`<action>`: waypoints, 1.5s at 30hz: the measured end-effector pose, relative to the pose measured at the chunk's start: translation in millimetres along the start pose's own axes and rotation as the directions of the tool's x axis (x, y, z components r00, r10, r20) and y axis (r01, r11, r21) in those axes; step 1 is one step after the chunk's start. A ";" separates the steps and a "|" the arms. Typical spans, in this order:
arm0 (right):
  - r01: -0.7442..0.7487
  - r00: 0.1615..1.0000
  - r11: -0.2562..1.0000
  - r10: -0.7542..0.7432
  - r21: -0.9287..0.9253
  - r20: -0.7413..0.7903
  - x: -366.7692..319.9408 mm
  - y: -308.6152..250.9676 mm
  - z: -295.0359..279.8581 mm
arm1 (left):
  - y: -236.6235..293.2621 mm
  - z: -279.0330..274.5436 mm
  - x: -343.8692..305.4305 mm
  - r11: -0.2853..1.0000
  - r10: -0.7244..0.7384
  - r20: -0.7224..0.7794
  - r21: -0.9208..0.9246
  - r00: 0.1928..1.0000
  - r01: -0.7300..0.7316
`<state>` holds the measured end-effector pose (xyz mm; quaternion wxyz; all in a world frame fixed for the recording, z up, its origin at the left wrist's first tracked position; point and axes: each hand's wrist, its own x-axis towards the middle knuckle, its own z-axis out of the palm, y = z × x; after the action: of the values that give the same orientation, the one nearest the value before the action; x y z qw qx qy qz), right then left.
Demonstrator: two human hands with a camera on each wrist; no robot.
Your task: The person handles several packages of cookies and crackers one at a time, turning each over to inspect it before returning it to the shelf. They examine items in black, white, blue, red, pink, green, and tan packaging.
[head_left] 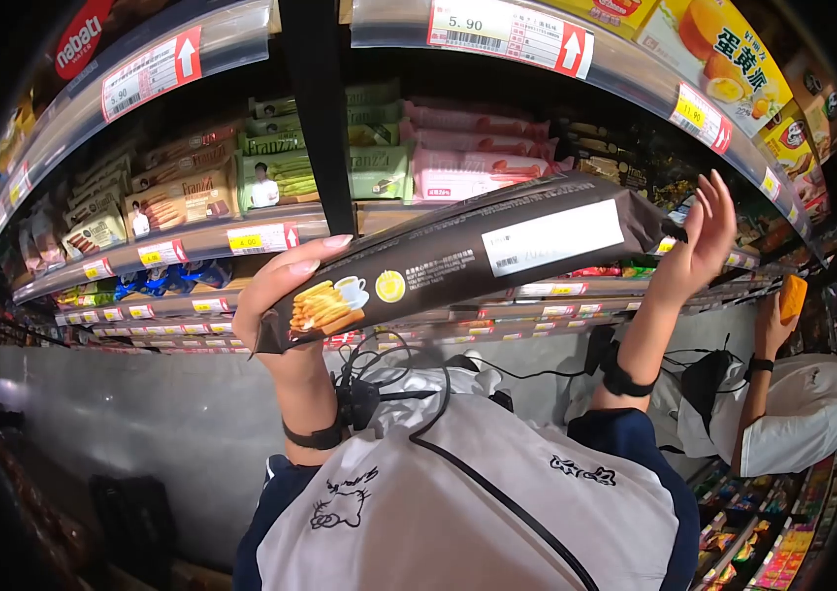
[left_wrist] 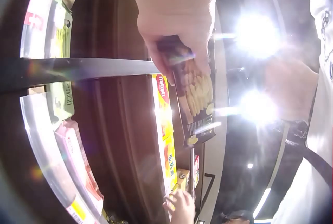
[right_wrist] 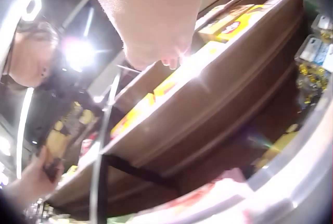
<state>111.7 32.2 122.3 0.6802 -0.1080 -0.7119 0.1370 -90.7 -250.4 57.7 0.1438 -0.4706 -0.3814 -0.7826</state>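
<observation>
A long dark brown snack package (head_left: 438, 261) slants across the head view, its left end lower, with a white label and a picture of biscuit sticks. The left hand (head_left: 286, 286) grips its left end, fingers over the top edge. In the left wrist view that hand (left_wrist: 177, 21) holds the package (left_wrist: 195, 91) from above. By the package's right end the right hand (head_left: 709, 231) is raised with fingers extended; whether it touches the wrapper I cannot tell. The right wrist view shows the right hand (right_wrist: 151, 36) holding nothing visible, and the package (right_wrist: 67, 130) in the left hand (right_wrist: 31, 185).
Shelves hold green packs (head_left: 276, 172), pink packs (head_left: 482, 167) and tan packs (head_left: 182, 197) behind a price-tag rail (head_left: 167, 241). A dark upright post (head_left: 325, 128) divides them. Another person (head_left: 793, 414) holding an orange item (head_left: 792, 298) stands at the right. A cable (head_left: 497, 492) hangs over the shirt.
</observation>
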 end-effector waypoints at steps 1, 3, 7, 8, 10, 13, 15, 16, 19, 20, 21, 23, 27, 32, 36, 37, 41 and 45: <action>0.188 0.982 0.981 -0.188 0.044 -0.015 -0.6 -24.4 4.8 | 0.9 2.2 2.0 0.999 0.028 0.016 0.018 0.999 -0.028; 0.474 0.880 0.880 -0.474 -0.028 0.003 -10.1 -56.6 2.4 | -0.4 4.0 1.3 0.999 0.038 0.019 0.020 0.999 -0.039; 0.802 0.597 0.597 -0.802 -0.010 0.026 -25.8 -91.5 11.3 | 2.7 8.9 0.0 0.996 0.069 0.042 0.047 0.997 -0.071; 0.813 0.582 0.582 -0.813 0.010 0.028 -29.7 -96.7 17.3 | 3.3 9.1 0.7 0.996 0.072 0.066 0.045 0.995 -0.075; 0.781 0.620 0.624 -0.771 -0.022 0.149 -38.7 -116.9 22.5 | 4.1 8.9 1.9 0.996 0.079 0.115 0.043 0.990 -0.084; 0.679 0.659 0.734 -0.621 0.018 0.425 -29.2 -143.0 36.4 | 11.0 10.5 5.5 0.986 0.039 0.250 0.146 0.968 -0.077; 0.628 0.629 0.773 -0.569 0.085 0.530 -24.4 -137.4 42.7 | 13.6 14.7 8.4 0.980 -0.006 0.337 0.191 0.941 -0.062; 0.618 0.611 0.779 -0.563 0.110 0.556 -29.5 -130.6 43.0 | 13.2 15.8 8.7 0.982 -0.036 0.361 0.187 0.932 -0.034; 0.520 0.610 0.844 -0.475 0.132 0.635 -26.9 -116.0 38.3 | 8.0 19.7 7.4 0.985 -0.111 0.429 0.169 0.896 0.041; 0.471 0.614 0.872 -0.430 0.129 0.662 -24.0 -109.5 34.4 | 8.2 21.5 6.3 0.976 -0.171 0.376 0.193 0.911 0.103; 0.468 0.653 0.881 -0.403 0.078 0.641 -18.9 -95.9 30.3 | 9.3 23.2 5.1 0.962 -0.231 0.319 0.215 0.919 0.167; 0.434 0.722 0.900 -0.326 -0.033 0.610 -2.4 -60.2 18.5 | 10.6 24.5 4.0 0.924 -0.343 0.196 0.247 0.919 0.292; 0.147 0.818 0.962 0.013 -0.231 0.575 18.5 16.2 -12.1 | 6.0 5.4 7.5 0.879 -0.442 0.188 0.286 0.877 0.382; -0.006 0.706 0.934 0.256 -0.356 0.660 25.0 99.0 -31.9 | 2.6 2.5 5.9 0.857 -0.495 0.193 0.267 0.847 0.441; -0.107 0.582 0.935 0.334 -0.337 0.742 27.1 133.8 -30.8 | -3.3 0.7 4.0 0.853 -0.498 0.239 0.308 0.834 0.421; -0.046 0.542 0.935 0.319 -0.352 0.777 28.4 137.2 -28.8 | -4.2 0.5 3.3 0.849 -0.502 0.244 0.324 0.830 0.418; -0.077 0.490 0.886 0.433 -0.457 0.757 24.1 144.6 -21.1 | -2.6 0.4 -0.6 0.807 -0.560 0.262 0.388 0.786 0.445; 0.141 0.748 0.935 0.115 -0.326 0.653 12.9 136.8 -10.7 | -6.1 -4.6 -3.2 0.768 -0.606 0.255 0.435 0.754 0.470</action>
<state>117.3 165.5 88.0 0.3529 -0.1683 -0.9199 0.0307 -95.5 -250.1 50.9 -0.0882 -0.4482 -0.6531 -0.6039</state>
